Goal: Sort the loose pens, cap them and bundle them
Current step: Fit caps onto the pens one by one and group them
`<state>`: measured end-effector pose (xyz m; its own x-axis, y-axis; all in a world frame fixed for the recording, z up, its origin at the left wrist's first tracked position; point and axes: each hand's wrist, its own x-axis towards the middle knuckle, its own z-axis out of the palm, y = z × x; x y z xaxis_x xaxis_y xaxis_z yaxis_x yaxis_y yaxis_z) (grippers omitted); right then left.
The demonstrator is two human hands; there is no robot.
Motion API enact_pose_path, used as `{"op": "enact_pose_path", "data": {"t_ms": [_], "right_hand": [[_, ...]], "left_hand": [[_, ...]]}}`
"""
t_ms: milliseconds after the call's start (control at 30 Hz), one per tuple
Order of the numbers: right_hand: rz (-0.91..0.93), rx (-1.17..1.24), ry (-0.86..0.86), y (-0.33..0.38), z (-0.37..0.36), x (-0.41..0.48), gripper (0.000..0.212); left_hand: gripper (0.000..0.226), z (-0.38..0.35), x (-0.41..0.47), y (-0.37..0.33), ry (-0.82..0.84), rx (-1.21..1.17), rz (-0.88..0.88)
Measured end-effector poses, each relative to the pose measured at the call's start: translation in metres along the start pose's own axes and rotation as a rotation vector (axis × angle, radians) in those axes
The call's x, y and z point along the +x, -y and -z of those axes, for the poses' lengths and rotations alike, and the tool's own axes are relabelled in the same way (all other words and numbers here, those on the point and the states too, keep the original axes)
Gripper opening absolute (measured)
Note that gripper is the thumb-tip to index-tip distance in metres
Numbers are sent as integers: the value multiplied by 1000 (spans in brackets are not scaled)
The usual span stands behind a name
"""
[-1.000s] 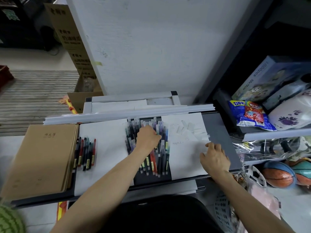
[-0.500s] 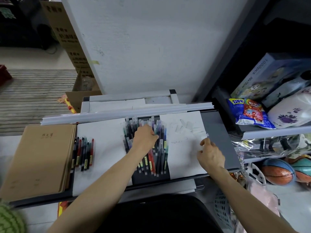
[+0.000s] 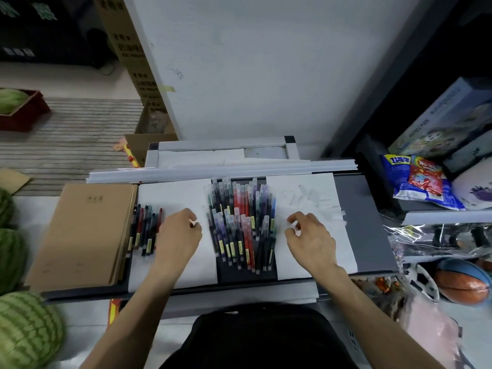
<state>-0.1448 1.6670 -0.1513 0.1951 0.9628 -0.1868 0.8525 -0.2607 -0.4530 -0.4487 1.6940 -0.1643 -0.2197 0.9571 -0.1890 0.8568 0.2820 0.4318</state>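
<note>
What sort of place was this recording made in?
Probably a small general shop or its stockroom: snack packets on a shelf at right, watermelons at left, and many labelled pens laid out on the work surface.

I read "50x70cm" on the side of the blue box (image 3: 439, 115) on my right. The brown notebook (image 3: 85, 235) had three small Chinese signs I couldn't make out. The cardboard box (image 3: 125, 41) and snack bag (image 3: 398, 177) had blurry Chinese words. Yellow stickers on the pens (image 3: 239, 230) were too small to read.
</note>
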Motion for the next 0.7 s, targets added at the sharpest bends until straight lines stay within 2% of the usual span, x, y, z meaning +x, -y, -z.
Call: {"op": "enact_pose_path", "data": {"t_ms": [100, 200, 333, 467, 700], "right_hand": [[47, 36, 8, 13, -4, -3, 10], [86, 59, 28, 21, -8, -8, 9], [106, 78, 50, 27, -7, -12, 12], [97, 159, 65, 27, -2, -14, 13], [59, 264, 121, 25, 6, -22, 10]], "left_hand": [[27, 11, 5, 25, -48, 8, 80], [36, 18, 11, 38, -15, 95, 119], [23, 17, 12, 43, 14, 179, 138], [9, 14, 14, 49, -55, 128, 128], [11, 8, 25, 54, -50, 152, 179]]}}
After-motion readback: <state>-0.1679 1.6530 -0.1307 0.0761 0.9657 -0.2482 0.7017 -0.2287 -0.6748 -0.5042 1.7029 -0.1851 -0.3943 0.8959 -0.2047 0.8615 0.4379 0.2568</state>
